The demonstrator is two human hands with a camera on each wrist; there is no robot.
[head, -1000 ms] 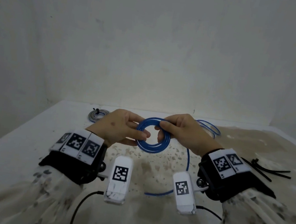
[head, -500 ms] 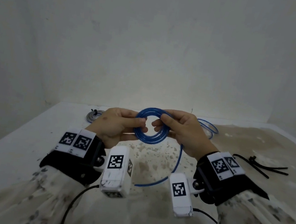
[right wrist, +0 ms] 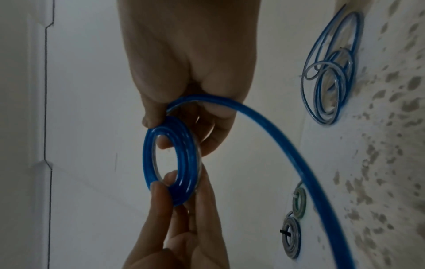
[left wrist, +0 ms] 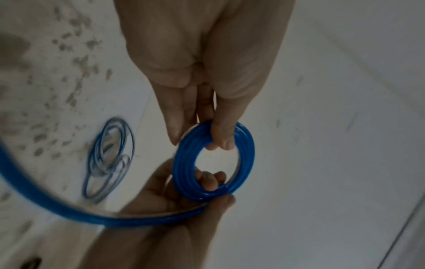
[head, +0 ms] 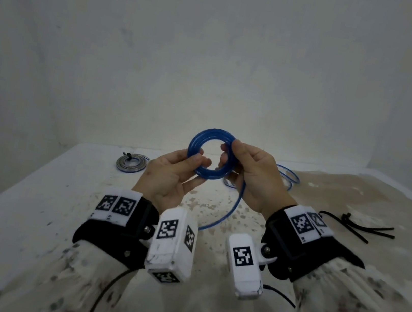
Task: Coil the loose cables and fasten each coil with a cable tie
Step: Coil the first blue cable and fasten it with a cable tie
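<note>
A small coil of blue cable (head: 212, 133) is held upright in the air above the table, between both hands. My left hand (head: 202, 162) pinches its lower left side between thumb and fingers (left wrist: 222, 138). On the right side, my right hand (head: 229, 154) pinches the coil with thumb outside and fingertips through the ring (right wrist: 161, 142). A loose blue tail (head: 236, 203) hangs from the right hand down to the table and curves toward me. The wrist views show the same coil (left wrist: 247, 156) (right wrist: 147, 156) gripped from both sides.
A grey coil (head: 131, 163) with a black tie lies at the back left. Loose loops of another blue cable (head: 287, 176) lie behind my right hand. Several black cable ties (head: 359, 228) lie at the right. A greenish coil (right wrist: 299, 202) shows in the right wrist view.
Both hands have lifted the blue coil higher and turned it more upright. The loose tail has been drawn in, so less of it lies on the table.
</note>
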